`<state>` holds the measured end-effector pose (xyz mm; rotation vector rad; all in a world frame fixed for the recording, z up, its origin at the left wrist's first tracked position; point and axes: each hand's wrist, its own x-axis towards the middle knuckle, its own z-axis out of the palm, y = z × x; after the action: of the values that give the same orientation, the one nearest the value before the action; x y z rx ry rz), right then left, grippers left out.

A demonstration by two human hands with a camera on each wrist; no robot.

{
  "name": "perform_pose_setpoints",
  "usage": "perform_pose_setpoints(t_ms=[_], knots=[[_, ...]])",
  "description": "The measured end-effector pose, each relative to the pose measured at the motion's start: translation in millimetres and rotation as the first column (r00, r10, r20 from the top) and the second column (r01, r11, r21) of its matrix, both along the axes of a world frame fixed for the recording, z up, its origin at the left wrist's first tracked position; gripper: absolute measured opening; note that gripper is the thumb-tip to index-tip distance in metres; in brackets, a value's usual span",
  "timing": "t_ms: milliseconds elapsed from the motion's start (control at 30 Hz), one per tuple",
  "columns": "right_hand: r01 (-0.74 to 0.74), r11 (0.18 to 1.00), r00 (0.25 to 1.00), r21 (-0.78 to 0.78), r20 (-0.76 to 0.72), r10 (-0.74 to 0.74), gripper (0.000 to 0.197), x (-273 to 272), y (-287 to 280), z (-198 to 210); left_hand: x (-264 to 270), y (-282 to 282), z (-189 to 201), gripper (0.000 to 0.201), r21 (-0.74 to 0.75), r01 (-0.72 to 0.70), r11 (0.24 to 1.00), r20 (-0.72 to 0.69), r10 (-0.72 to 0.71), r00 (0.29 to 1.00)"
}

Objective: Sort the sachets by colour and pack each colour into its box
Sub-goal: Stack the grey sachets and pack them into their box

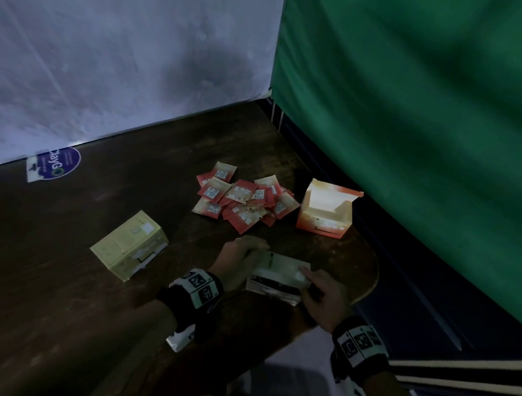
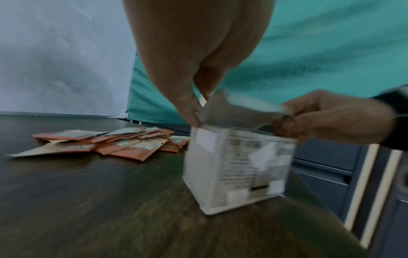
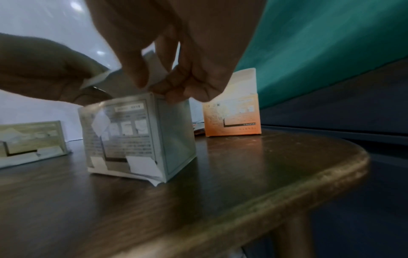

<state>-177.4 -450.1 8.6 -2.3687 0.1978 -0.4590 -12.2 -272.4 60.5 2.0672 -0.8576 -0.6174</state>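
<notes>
A grey-white box (image 1: 274, 276) stands near the table's front edge between my hands, its top lid flap (image 2: 234, 111) raised. My left hand (image 1: 249, 254) pinches the flap's left end at the box's top corner (image 2: 196, 120). My right hand (image 1: 309, 283) grips the flap's other end, fingers (image 3: 187, 87) curled over it. Further back lies a pile of several orange sachets (image 1: 242, 201). To their right an orange box (image 1: 326, 211) stands open. A pale yellow box (image 1: 130, 244) lies on its side to the left. What the grey-white box holds is hidden.
The dark wooden table (image 1: 61, 292) has a rounded edge (image 3: 344, 167) close to the right of the boxes. A white sheet (image 1: 109, 48) and a green cloth (image 1: 413, 115) close off the back and right. A blue round sticker (image 1: 59, 163) lies at the far left.
</notes>
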Motion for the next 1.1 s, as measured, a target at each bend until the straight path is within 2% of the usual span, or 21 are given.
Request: perform_pose_setpoints(t_ms=[67, 133, 167, 233, 300, 367, 500, 567, 600, 767, 833, 967, 1100], knots=[[-0.021, 1.0, 0.999, 0.015, -0.025, 0.021, 0.055, 0.1, 1.7, 2.4, -3.6, 7.3, -3.7, 0.03, 0.016, 0.11, 0.994, 0.003, -0.11, 0.994], [-0.023, 0.998, 0.998, 0.052, -0.057, 0.026, 0.071, -0.2, 3.7, 2.4, -5.0, 14.7, -11.2, 0.042, 0.135, 0.275, 0.952, -0.018, -0.275, 0.961], [-0.004, 0.997, 0.998, 0.071, -0.063, 0.008, 0.076, 0.6, 4.1, 2.6, -4.0, 16.7, -15.8, 0.049, 0.212, 0.35, 0.913, 0.039, -0.365, 0.93], [0.038, 0.997, 0.998, 0.067, -0.044, -0.035, 0.076, 1.5, 5.1, 1.9, -1.9, 19.8, -24.7, 0.055, 0.34, 0.422, 0.841, 0.228, -0.509, 0.83], [0.04, 0.998, 0.998, 0.038, -0.04, -0.039, 0.061, 1.9, 5.0, 1.3, 0.5, 21.8, -28.8, 0.054, 0.421, 0.429, 0.8, 0.309, -0.571, 0.761], [0.053, 0.999, 0.997, 0.011, -0.052, -0.053, 0.041, 1.1, 5.5, -0.5, 2.3, 23.9, -31.6, 0.052, 0.457, 0.425, 0.781, 0.306, -0.587, 0.749], [0.065, 0.998, 0.996, 0.022, -0.07, -0.063, 0.044, -2.8, 7.8, 1.0, 2.2, 22.9, -26.0, 0.05, 0.43, 0.427, 0.796, 0.335, -0.579, 0.743], [0.099, 0.995, 0.992, 0.025, -0.082, -0.097, 0.027, -3.5, 7.5, 2.7, 3.5, 20.7, -21.7, 0.051, 0.441, 0.425, 0.791, 0.326, -0.582, 0.745], [0.116, 0.993, 0.991, 0.02, -0.065, -0.114, 0.024, -3.1, 6.9, 3.2, 4.6, 19.3, -19.9, 0.052, 0.443, 0.422, 0.791, 0.328, -0.581, 0.745], [0.134, 0.991, 0.991, 0.003, 0.023, -0.134, 0.021, 0.7, 2.6, 0.2, 8.8, 14.4, -17.2, 0.051, 0.434, 0.432, 0.791, 0.316, -0.582, 0.749], [0.12, 0.993, 0.993, -0.02, 0.02, -0.119, 0.022, 0.4, 1.3, -0.7, 9.5, 14.2, -16.0, 0.05, 0.44, 0.43, 0.788, 0.331, -0.587, 0.738], [0.094, 0.981, 0.995, -0.169, -0.01, -0.097, 0.023, -4.2, -1.1, -2.4, 7.3, 12.2, -12.6, 0.049, 0.461, 0.406, 0.789, 0.378, -0.589, 0.714], [0.135, 0.978, 0.991, -0.162, 0.019, -0.134, 0.023, -3.4, 0.9, -2.8, 4.1, 11.7, -16.8, 0.053, 0.472, 0.404, 0.784, 0.359, -0.589, 0.723]])
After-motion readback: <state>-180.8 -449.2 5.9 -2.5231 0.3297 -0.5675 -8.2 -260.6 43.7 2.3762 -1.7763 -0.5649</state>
